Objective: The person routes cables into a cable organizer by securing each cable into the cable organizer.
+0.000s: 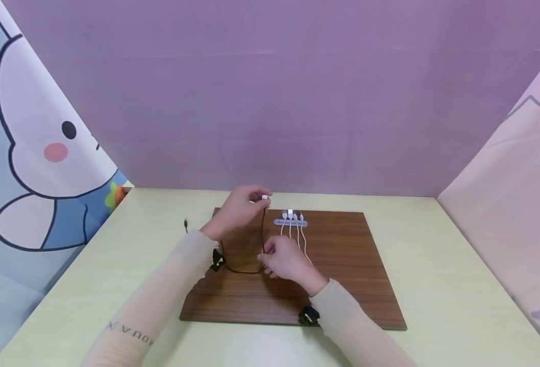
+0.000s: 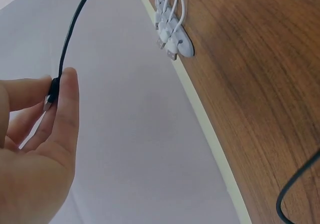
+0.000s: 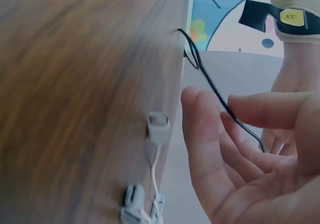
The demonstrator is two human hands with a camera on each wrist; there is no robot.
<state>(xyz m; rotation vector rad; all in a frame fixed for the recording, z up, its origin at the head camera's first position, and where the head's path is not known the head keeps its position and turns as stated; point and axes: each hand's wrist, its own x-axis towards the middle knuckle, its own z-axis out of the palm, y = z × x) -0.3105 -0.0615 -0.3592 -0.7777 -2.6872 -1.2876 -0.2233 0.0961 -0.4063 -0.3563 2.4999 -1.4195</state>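
My left hand (image 1: pixel 242 206) pinches the black cable's USB plug (image 2: pixel 54 89) between thumb and fingers, above the far edge of the wood-grain board. From the plug the black cable (image 1: pixel 262 224) runs down to my right hand (image 1: pixel 288 257). There it passes between the thumb and fingertips (image 3: pixel 200 109), which hold it lightly. Beyond, the cable loops over the board towards the left. Beside the hands, a pale cable clip strip (image 1: pixel 277 222) holds several white cables (image 1: pixel 304 244), their USB plugs (image 3: pixel 159 129) lined up along it.
The brown board (image 1: pixel 352 270) lies on a pale yellow-green table (image 1: pixel 453 285). Left of the board is a small black plug end (image 1: pixel 185 223). A purple backdrop (image 1: pixel 297 102) stands behind, with a cartoon-printed cloth (image 1: pixel 35 127) on the left.
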